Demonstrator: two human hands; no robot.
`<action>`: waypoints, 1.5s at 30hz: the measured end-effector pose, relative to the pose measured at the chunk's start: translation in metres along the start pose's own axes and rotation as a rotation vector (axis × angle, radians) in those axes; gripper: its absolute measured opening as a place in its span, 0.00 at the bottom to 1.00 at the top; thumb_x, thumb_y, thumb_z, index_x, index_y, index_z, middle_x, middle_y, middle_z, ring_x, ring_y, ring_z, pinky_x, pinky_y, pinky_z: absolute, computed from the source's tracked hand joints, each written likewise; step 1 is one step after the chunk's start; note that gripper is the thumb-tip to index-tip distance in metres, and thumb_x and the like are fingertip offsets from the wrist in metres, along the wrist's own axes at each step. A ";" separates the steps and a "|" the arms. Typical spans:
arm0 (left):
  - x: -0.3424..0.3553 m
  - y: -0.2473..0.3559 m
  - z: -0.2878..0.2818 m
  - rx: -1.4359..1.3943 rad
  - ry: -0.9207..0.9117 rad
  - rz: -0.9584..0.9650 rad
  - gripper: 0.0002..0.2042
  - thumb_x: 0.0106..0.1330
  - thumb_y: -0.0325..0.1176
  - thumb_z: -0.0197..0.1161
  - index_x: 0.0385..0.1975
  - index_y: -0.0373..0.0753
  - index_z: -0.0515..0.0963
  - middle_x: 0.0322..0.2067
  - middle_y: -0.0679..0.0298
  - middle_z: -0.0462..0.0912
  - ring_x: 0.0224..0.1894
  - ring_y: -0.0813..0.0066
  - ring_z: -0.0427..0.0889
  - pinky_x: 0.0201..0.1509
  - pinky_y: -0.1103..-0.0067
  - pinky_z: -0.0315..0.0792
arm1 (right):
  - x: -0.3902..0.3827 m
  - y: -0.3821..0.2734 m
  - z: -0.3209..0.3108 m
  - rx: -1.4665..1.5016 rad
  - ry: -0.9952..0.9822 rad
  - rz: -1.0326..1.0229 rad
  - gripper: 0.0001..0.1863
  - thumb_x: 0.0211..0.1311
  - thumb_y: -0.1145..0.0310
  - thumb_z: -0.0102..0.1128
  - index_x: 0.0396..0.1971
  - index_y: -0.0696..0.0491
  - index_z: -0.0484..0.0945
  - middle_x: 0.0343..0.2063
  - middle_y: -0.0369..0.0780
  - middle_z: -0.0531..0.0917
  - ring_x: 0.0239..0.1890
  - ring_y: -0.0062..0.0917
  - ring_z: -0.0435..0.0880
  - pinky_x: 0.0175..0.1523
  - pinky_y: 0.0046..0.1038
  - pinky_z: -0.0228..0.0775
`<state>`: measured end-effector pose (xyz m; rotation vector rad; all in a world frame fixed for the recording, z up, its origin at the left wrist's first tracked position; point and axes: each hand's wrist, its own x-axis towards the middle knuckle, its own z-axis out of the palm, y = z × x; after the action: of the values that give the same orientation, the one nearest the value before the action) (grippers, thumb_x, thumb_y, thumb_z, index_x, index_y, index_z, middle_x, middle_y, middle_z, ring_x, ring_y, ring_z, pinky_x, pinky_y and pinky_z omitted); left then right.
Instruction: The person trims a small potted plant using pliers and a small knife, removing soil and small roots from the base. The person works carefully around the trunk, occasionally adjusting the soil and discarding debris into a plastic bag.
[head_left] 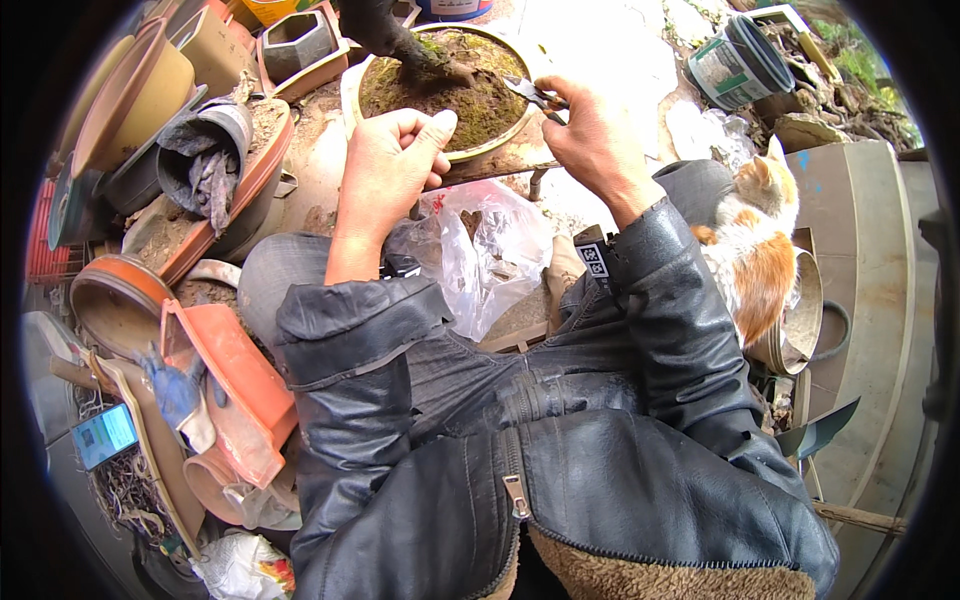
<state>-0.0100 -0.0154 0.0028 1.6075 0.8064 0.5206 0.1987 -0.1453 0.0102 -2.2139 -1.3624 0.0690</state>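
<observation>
A round, pale-rimmed pot point(478, 151) stands ahead of my knees, filled with mossy soil point(440, 108). From it rises a thick dark trunk point(385, 28), cut off by the top of the picture. My right hand point(598, 135) is closed round the handles of a small pair of pliers or cutters point(532, 93), whose jaws point left over the soil at the pot's right rim. At the near left rim is my left hand point(390, 165), its thumb pressed to its curled fingers. Whatever lies in that pinch is hidden.
Below the pot, a clear plastic bag point(490, 262) lies between my legs. An orange-and-white cat point(752, 245) sits by my right knee. Stacked pots point(140, 100), an orange planter point(230, 375) and a lit phone point(104, 437) crowd the left. A dark bucket point(735, 70) is at far right.
</observation>
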 end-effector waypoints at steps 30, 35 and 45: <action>-0.003 0.003 0.001 -0.013 -0.001 -0.008 0.18 0.77 0.47 0.70 0.38 0.35 0.86 0.23 0.67 0.85 0.22 0.85 0.80 0.26 0.86 0.71 | -0.013 -0.007 -0.004 0.231 0.063 0.026 0.20 0.63 0.68 0.66 0.54 0.56 0.87 0.39 0.48 0.92 0.39 0.35 0.92 0.47 0.34 0.83; -0.002 0.002 0.003 -0.234 -0.067 0.022 0.15 0.77 0.42 0.71 0.44 0.35 0.85 0.26 0.66 0.86 0.23 0.86 0.81 0.26 0.87 0.72 | -0.035 -0.022 -0.017 0.583 -0.282 -0.109 0.20 0.65 0.71 0.67 0.56 0.57 0.83 0.38 0.45 0.91 0.38 0.28 0.90 0.46 0.28 0.81; 0.002 -0.007 -0.018 -0.294 -0.098 0.015 0.10 0.77 0.35 0.69 0.43 0.33 0.86 0.27 0.67 0.86 0.23 0.85 0.80 0.26 0.88 0.69 | -0.044 -0.020 -0.015 0.143 -0.089 -0.324 0.18 0.68 0.74 0.62 0.57 0.54 0.86 0.29 0.35 0.87 0.28 0.18 0.82 0.36 0.26 0.76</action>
<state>-0.0229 -0.0013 -0.0008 1.3568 0.6141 0.5404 0.1658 -0.1815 0.0222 -1.8698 -1.6931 0.1441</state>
